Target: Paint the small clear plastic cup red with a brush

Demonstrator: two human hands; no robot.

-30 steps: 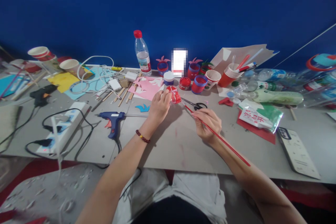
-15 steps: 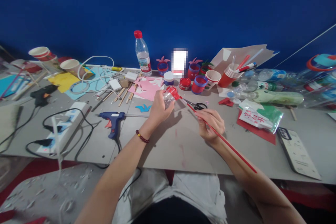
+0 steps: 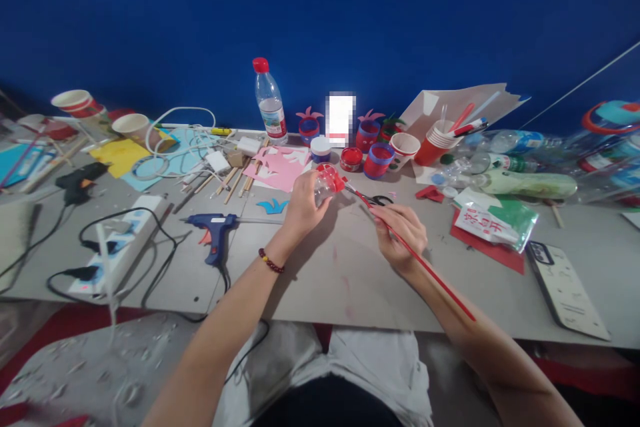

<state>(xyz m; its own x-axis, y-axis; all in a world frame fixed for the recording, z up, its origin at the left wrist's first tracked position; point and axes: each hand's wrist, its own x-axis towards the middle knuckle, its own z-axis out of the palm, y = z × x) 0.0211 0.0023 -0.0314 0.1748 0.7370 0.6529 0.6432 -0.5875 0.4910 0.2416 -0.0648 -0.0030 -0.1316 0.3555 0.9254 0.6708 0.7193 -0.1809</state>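
My left hand (image 3: 303, 205) is closed around a clear plastic piece (image 3: 327, 181) whose bottom end is painted red. In my right hand (image 3: 401, 233) is a long red-handled paintbrush (image 3: 433, 275), gripped like a pen, its tip at the red-painted end of the plastic. Beyond them stands an open jar of red paint (image 3: 351, 159). Next to it are a white-lidded jar (image 3: 321, 148) and a red and blue painted cup (image 3: 379, 161). Black scissors (image 3: 383, 200) lie just behind my right hand, partly covered.
A blue glue gun (image 3: 215, 233) and a power strip (image 3: 123, 243) with cables lie at the left. A red-capped bottle (image 3: 271, 110) stands at the back. Plastic bottles (image 3: 530, 183) and a phone (image 3: 569, 292) are at the right.
The brush handle's far end has shifted slightly left and up. The plastic piece has turned a little in my left hand, which keeps hold of it.
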